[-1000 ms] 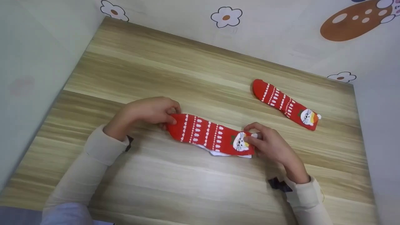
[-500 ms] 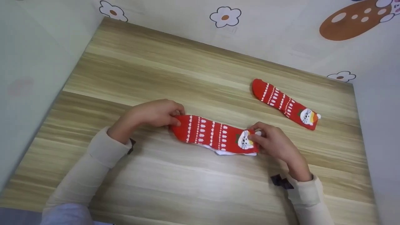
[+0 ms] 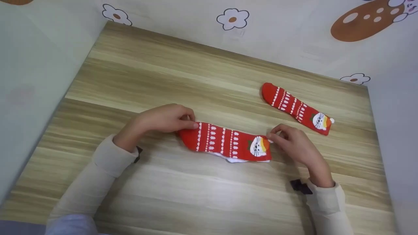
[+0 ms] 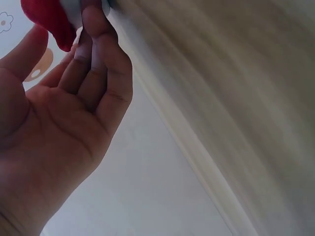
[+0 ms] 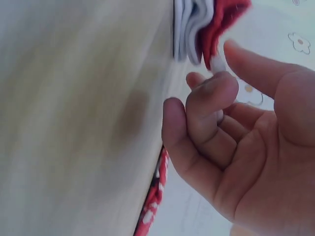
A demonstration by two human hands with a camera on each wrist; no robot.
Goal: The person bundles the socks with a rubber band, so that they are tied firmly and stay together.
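A red sock (image 3: pixel 218 138) with white rows and a cat-face cuff lies flat mid-table, over a white layer (image 3: pixel 236 160) that peeks out along its near edge. My left hand (image 3: pixel 166 119) pinches the toe, thumb on top, fingers beneath; in the left wrist view the red toe (image 4: pixel 61 29) shows between thumb and fingers. At the cuff's far corner is my right hand (image 3: pixel 292 140), fingers loosely bent. The right wrist view has its thumb (image 5: pixel 251 69) and index finger apart near the white pom-pom (image 5: pixel 217 64). White folded layers (image 5: pixel 189 34) show under the red cuff there.
A matching red sock (image 3: pixel 295 107) lies slantwise at the back right of the wood-grain table (image 3: pixel 156 71). Pale walls with painted flowers (image 3: pixel 233 19) rise along the table's back and sides.
The held sock has shifted slightly right. My left thumb has moved further onto the toe, and my right thumb has slid off the cat face to the cuff's corner, uncovering it.
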